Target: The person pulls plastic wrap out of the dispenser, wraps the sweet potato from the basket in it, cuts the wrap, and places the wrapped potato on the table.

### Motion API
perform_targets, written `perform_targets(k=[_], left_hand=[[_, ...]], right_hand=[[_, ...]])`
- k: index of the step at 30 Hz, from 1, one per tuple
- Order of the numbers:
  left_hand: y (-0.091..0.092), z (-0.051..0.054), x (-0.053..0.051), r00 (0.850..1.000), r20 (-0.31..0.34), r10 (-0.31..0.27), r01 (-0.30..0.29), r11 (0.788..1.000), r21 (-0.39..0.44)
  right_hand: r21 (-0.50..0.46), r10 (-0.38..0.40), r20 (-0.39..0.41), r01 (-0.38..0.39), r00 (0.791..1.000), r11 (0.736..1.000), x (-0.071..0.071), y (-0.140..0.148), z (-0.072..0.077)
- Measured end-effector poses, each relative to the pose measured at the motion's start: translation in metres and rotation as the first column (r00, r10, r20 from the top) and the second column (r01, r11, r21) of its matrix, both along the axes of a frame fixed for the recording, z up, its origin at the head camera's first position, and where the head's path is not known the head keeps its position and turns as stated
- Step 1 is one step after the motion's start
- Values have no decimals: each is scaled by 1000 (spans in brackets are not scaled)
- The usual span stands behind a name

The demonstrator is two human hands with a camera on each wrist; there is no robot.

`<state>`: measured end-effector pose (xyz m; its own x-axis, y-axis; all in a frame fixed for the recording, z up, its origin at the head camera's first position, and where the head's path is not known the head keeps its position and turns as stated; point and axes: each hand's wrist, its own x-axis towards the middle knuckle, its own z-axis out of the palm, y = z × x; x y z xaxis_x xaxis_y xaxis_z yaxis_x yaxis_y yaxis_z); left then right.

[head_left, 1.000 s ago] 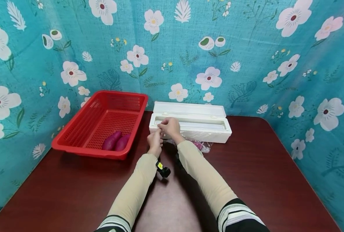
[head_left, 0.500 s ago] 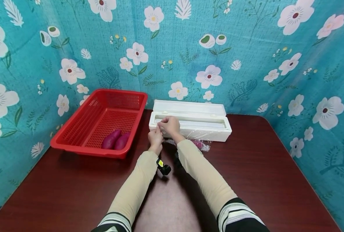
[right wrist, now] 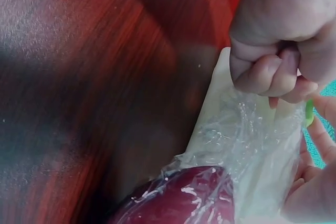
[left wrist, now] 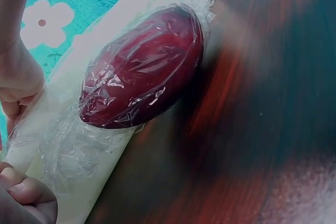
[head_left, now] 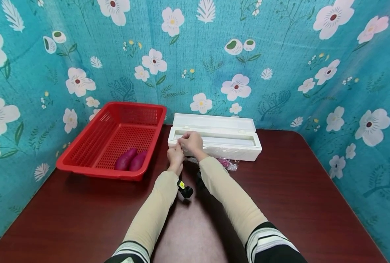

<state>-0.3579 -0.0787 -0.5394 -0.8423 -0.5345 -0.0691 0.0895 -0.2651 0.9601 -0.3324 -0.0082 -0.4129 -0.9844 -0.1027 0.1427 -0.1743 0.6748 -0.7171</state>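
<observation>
A long white cling film box (head_left: 229,148) stands open at the back of the table, its lid tilted up behind. Film (right wrist: 252,124) drapes down its front to a purple sweet potato (left wrist: 147,66) wrapped in it. At the box's left front corner my left hand (head_left: 175,157) grips the film with curled fingers. My right hand (head_left: 192,143) is just beside it over the box's edge, its fingertips pinching a small green slider (right wrist: 309,113). In the head view, my right hand and forearm partly hide the wrapped sweet potato.
To the left of the box is a red plastic basket (head_left: 99,168) with two bare purple sweet potatoes (head_left: 126,159) in its near end. A flowered blue curtain (head_left: 195,54) hangs behind the dark red-brown table (head_left: 297,190).
Both hands stay at the box's left end with almost no movement. The head view has shifted slightly. Box, basket and sweet potatoes keep their places.
</observation>
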Motion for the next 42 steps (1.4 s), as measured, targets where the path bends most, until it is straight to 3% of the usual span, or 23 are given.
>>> perform_targets(k=[1, 2, 3, 5, 7, 10, 11, 13, 14, 16, 18, 20, 21, 23, 25, 28, 29, 30, 32, 36, 37, 39, 42], left_hand=[[-1, -14, -10, 1000, -11, 26, -26, 999, -29], [-1, -12, -12, 999, 47, 22, -20, 998, -55], [-2, -14, -15, 998, 58, 17, -13, 997, -71], [-4, -35, -32, 997, 58, 48, -41, 993, -115], [-6, -54, -48, 993, 109, 56, -40, 989, -145], [-10, -103, -80, 995, 68, 78, -67, 986, -154], [-10, -105, -80, 995, 72, 73, -61, 986, -158], [-9, -93, -68, 994, 76, 76, -61, 982, -177], [-7, -76, -55, 993, 97, 74, -55, 982, -180], [-4, -21, -15, 985, 162, 61, -33, 985, -169], [-1, 27, 19, 978, 204, 36, -8, 990, -139], [0, 62, 45, 971, 241, -7, 34, 994, -108], [1, 71, 51, 970, 244, -19, 46, 993, -105], [-1, 70, 53, 975, 217, -53, 77, 992, -102], [-5, 39, 36, 990, 123, -72, 87, 989, -117], [-14, -22, 1, 993, 19, -115, 116, 986, -117], [-16, -37, -7, 991, -38, -130, 125, 986, -113], [-16, -44, -13, 992, -17, -123, 120, 985, -128], [-12, -22, -1, 993, 57, -102, 112, 975, -192], [4, 72, 56, 985, 170, 3, 53, 945, -323], [7, 90, 68, 984, 176, 23, 38, 942, -335], [8, 102, 75, 989, 145, 16, 28, 955, -296], [7, 99, 73, 991, 130, -12, 33, 986, -162]], right_hand=[[8, -2, -2, 2, 1000, 1000, 0, 0, 0], [16, -5, -4, 5, 1000, 1000, -1, 0, 0], [23, -8, -5, 8, 1000, 1000, -1, 0, 0], [39, -11, -9, 12, 1000, 999, -1, 1, 0], [51, -13, -15, 13, 1000, 999, 0, 1, -1], [59, -10, -18, 11, 1000, 998, -1, 3, -2], [60, -8, -18, 9, 1000, 998, -1, 3, -2], [62, -2, -14, 2, 1000, 998, -1, 4, -3], [60, 5, -12, -4, 1000, 998, -1, 5, -3], [53, 22, -3, -22, 1000, 998, -1, 5, -3], [43, 34, 10, -34, 999, 998, -2, 6, -3], [32, 41, 23, -42, 999, 999, -2, 6, -3], [28, 42, 28, -42, 999, 999, -3, 6, -3], [16, 39, 41, -40, 998, 999, -3, 6, -3], [2, 37, 59, -37, 998, 999, -4, 6, -3], [-5, 25, 83, -25, 996, 1000, -5, 5, -2], [-6, 21, 92, -21, 996, 1000, -6, 5, -2], [-6, 18, 98, -18, 995, 1000, -6, 5, -1], [-4, 9, 98, -9, 995, 1000, -6, 5, 0], [-11, 1, 95, 0, 996, 1000, -5, 5, 3], [-8, -1, 90, 2, 996, 1000, -5, 5, 4], [-4, 5, 87, -5, 996, 1000, -4, 5, 4], [14, 19, 84, -21, 996, 1000, -4, 5, 2]])
